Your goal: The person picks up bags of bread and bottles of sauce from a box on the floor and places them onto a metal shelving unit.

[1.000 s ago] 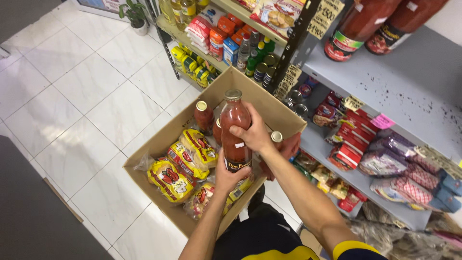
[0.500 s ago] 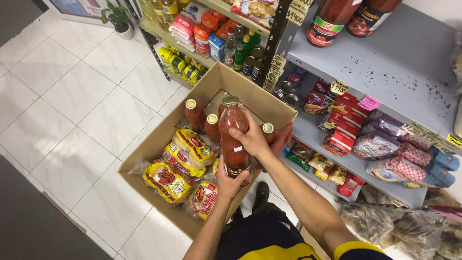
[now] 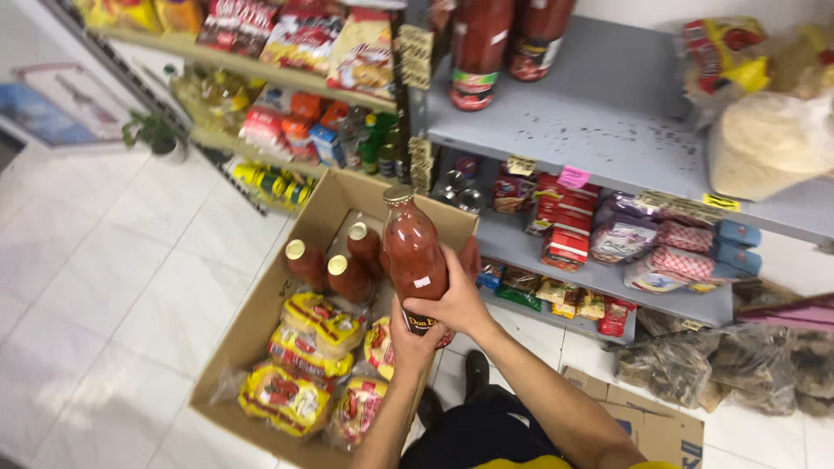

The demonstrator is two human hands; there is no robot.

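A tall glass bottle (image 3: 413,252) of red sauce with a gold cap is held upright above an open cardboard box (image 3: 261,314). My right hand (image 3: 458,302) wraps its lower side. My left hand (image 3: 412,341) supports it from underneath. Inside the box stand three more red bottles (image 3: 348,276) at the far end, and several yellow and red snack bags (image 3: 306,349) fill the near end.
A grey shelf (image 3: 608,113) at upper right carries two big red bottles (image 3: 480,48). The shelf below holds packaged goods (image 3: 669,252). A second shelving unit (image 3: 287,78) at the left holds bags and bottles. Clear bags (image 3: 730,360) and flat cardboard (image 3: 638,410) lie on the white tiled floor.
Both hands have lifted the bottle up out of the box and toward the grey shelf. The view has swung up to the right.
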